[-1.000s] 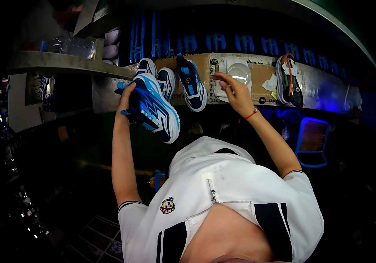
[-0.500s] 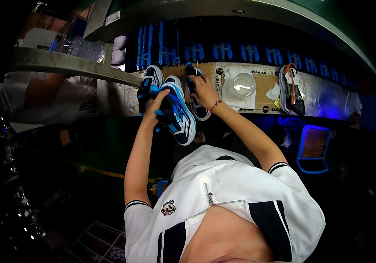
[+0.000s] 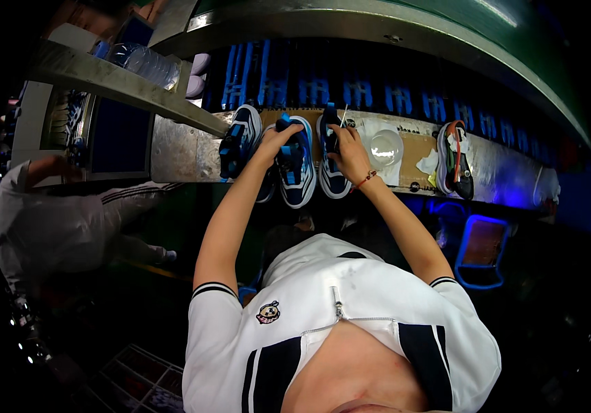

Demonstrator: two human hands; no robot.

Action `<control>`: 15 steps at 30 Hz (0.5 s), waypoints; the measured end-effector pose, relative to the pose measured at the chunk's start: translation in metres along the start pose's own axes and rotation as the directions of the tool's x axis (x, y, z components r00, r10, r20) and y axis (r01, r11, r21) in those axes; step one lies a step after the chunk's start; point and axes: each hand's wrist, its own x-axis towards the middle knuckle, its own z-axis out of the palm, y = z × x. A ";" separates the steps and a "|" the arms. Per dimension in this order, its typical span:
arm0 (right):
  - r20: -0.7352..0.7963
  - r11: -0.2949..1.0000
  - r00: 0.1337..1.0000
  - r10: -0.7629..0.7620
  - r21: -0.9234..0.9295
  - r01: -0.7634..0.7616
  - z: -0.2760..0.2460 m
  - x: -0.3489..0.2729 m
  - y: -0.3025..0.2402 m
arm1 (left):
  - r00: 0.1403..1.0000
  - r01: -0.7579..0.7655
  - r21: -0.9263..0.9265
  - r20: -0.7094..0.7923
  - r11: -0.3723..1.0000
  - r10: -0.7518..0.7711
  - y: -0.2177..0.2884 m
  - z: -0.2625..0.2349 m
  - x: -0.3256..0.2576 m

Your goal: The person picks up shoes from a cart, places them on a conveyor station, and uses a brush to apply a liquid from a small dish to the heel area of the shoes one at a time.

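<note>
My left hand (image 3: pixel 275 143) is closed around the upper of a navy sneaker (image 3: pixel 298 175) with light-blue trim and a white sole. Just right of it, my right hand (image 3: pixel 352 153) pinches a thin pale stick (image 3: pixel 344 115) that points up past the fingers; its tip is too small to make out. The same hand lies against a second navy sneaker (image 3: pixel 335 184), covering part of its opening. To the left of my left hand stands another matching sneaker (image 3: pixel 241 134). A further shoe (image 3: pixel 266 191) shows partly below my left wrist.
A clear round bowl (image 3: pixel 385 148) sits on cardboard right of my right hand. Farther right lies a dark shoe with an orange edge (image 3: pixel 455 162). Behind the bench runs a row of blue-and-black racks (image 3: pixel 357 91). A metal bar (image 3: pixel 127 86) crosses at left, near a person in white (image 3: pixel 68 213).
The left-hand sneaker, earlier tilted and nearer me, is now more upright beside the right-hand one. My right hand has shifted right with the stick. The person at left has moved back from the bench.
</note>
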 end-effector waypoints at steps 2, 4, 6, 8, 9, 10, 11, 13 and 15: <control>-0.020 1.000 0.999 0.030 0.005 -0.030 0.002 -0.003 -0.002 | 1.000 -0.012 0.048 0.000 0.999 0.012 -0.004 0.005 0.019; -0.033 0.999 0.999 0.036 -0.011 -0.037 0.002 -0.007 0.000 | 0.998 -0.021 0.010 0.051 1.000 0.021 -0.008 0.013 0.031; -0.047 0.999 0.998 0.030 -0.032 -0.032 0.002 -0.008 0.002 | 0.997 -0.008 0.010 0.077 1.000 0.007 -0.013 0.017 0.043; -0.054 0.998 0.998 0.032 -0.045 -0.035 0.002 -0.011 0.003 | 0.998 0.026 0.044 0.063 0.999 -0.029 -0.017 0.021 0.051; -0.053 0.999 0.998 0.028 -0.042 -0.031 0.003 -0.009 0.002 | 0.997 0.028 0.055 0.067 0.998 -0.031 -0.019 0.020 0.056; -0.051 0.999 0.998 0.023 -0.040 -0.025 0.003 -0.008 0.000 | 0.997 0.030 0.065 0.070 0.997 -0.034 -0.022 0.019 0.059; -0.056 0.999 0.998 0.018 -0.049 -0.020 0.004 -0.008 0.000 | 0.997 0.031 0.074 0.071 0.997 -0.037 -0.026 0.018 0.062; -0.071 0.998 0.997 0.008 -0.055 -0.012 0.008 -0.008 0.003 | 0.998 0.057 0.115 0.014 0.992 -0.059 -0.013 0.025 0.046; -0.076 0.998 0.997 -0.020 -0.059 0.015 0.015 -0.006 0.003 | 1.000 -0.016 0.008 0.006 1.000 0.016 -0.039 0.011 0.065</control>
